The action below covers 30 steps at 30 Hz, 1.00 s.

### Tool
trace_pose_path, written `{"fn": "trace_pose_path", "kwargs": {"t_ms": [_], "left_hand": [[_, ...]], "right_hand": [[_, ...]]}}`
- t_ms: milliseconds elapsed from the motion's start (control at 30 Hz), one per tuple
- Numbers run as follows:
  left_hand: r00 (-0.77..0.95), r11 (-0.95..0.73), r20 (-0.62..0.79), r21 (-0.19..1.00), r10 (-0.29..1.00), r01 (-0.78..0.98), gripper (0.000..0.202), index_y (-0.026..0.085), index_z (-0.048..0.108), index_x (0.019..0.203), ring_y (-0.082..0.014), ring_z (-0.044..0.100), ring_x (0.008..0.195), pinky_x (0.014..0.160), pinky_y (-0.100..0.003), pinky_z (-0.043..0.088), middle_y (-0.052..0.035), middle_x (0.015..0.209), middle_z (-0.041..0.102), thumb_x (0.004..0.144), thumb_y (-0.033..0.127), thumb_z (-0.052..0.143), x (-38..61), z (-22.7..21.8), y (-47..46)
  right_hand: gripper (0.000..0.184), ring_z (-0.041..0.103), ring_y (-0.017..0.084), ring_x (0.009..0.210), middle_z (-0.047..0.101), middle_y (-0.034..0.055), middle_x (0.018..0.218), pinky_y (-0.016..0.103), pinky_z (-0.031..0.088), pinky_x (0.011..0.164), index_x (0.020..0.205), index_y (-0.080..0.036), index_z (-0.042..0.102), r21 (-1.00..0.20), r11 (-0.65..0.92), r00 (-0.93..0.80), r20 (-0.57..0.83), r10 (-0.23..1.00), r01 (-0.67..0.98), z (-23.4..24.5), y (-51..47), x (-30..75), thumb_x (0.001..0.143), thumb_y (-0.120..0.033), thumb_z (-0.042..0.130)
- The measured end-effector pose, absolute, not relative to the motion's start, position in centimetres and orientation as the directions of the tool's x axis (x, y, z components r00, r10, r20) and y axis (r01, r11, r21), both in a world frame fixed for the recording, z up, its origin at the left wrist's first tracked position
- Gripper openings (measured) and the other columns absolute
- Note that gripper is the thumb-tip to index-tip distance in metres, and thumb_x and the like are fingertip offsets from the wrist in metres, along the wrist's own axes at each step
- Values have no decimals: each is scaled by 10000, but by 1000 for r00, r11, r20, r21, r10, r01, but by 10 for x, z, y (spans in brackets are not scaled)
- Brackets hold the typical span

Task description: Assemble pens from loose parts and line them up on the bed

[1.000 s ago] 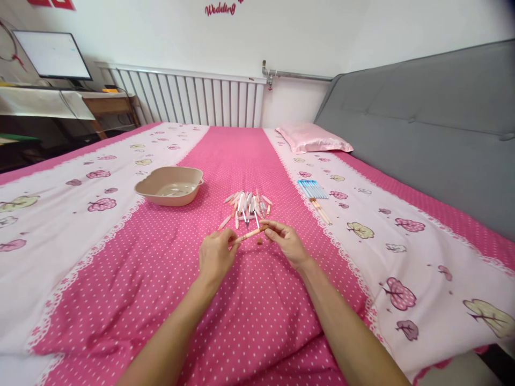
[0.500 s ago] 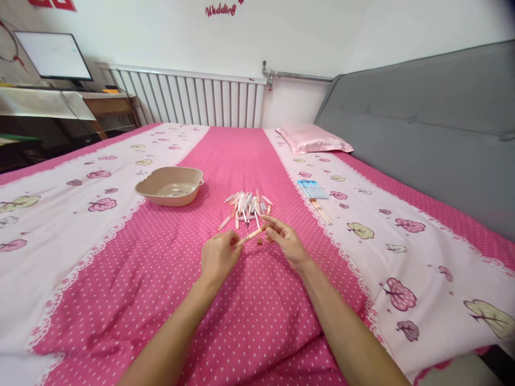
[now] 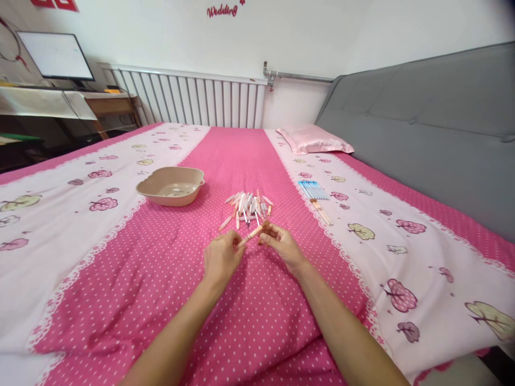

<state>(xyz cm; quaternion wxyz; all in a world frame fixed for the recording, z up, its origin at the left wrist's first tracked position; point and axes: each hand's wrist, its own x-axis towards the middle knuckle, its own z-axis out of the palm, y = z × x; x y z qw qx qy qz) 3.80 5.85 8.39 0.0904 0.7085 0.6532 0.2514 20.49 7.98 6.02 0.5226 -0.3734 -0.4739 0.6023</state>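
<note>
A peach pen (image 3: 254, 233) with a brown end is held slanted above the bed. My left hand (image 3: 222, 256) is closed around its lower left end. My right hand (image 3: 282, 246) has its fingers bent at the brown end, thumb and fingertips against it. A small brown piece (image 3: 260, 243) shows by the right thumb; I cannot tell whether the thumb touches it. Just beyond my hands lies a loose heap of pens (image 3: 247, 206), mostly pink and white, pointing in several directions.
A beige plastic basin (image 3: 171, 201) stands to the left on the pink bedspread (image 3: 237, 155). On the right, blue pens (image 3: 313, 190) lie in a row, with peach pens (image 3: 322, 212) nearer me. A pink pillow (image 3: 314, 139) rests by the grey headboard (image 3: 422, 112).
My right thumb has moved slightly down and left. More of the pen's brown end is now exposed, and the pen tilts up a little more. The basin and sorted rows stay put.
</note>
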Motion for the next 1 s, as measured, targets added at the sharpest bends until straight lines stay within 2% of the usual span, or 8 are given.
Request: {"fn": "trace_pose_path", "kwargs": {"t_ms": [167,267,400,467,533,667,733,1000], "left_hand": [[-11,-93,211,478,977,874,120,201,568,791,-172,580,630,521,-238,296,-16,723,658,758,315,584,49,81,51],[-25,-81,188,533,982,842,146,202,566,781,-165,566,595,511,-237,293,-7,681,645,750,343,584,54,78,49],[12,-107,136,720,991,686,258,184,607,842,-167,579,618,552,-243,357,-27,712,658,705,403,617,56,76,51],[91,-130,95,829,991,544,316,164,630,908,-169,584,645,568,-244,376,-45,756,668,725,419,589,56,74,53],[178,-123,49,892,983,436,325,149,650,898,-152,551,596,533,-234,358,-37,708,649,767,420,526,56,73,54],[251,-97,-3,918,968,385,295,134,651,761,-102,398,448,449,-213,269,26,501,504,772,381,490,56,70,56],[272,-82,-21,928,962,363,272,132,631,726,-95,377,429,444,-211,264,43,460,461,763,363,491,55,69,56],[339,7,-108,958,934,285,241,131,618,746,-92,415,443,455,-212,299,26,521,522,737,349,516,56,68,56]], "right_hand": [[307,530,84,696,601,-5,753,203,408,665,814,-142,631,-962,-31,-176,18,984,-271,58,75,192,630,-356,751],[310,502,75,642,584,-14,705,200,390,627,784,-139,637,-959,-24,-154,21,988,-282,58,75,191,624,-380,749],[319,516,82,664,598,-5,723,205,396,642,790,-141,652,-959,-32,-139,8,990,-280,57,78,197,610,-382,757],[314,529,90,681,607,0,733,210,400,650,798,-145,658,-962,-31,-147,10,989,-271,57,81,201,621,-388,749],[302,530,89,680,612,2,745,207,393,639,811,-150,663,-966,-19,-163,25,986,-259,56,82,205,642,-390,734],[277,513,73,651,607,-8,736,191,377,613,815,-159,671,-968,-1,-186,48,981,-252,56,82,207,660,-383,724],[275,516,71,655,605,-10,738,188,380,615,814,-161,674,-968,-5,-196,46,979,-252,56,82,206,661,-384,726],[361,513,68,629,602,-8,731,167,380,560,936,-198,686,-945,-31,-112,6,994,-325,53,86,213,683,-456,697]]}}
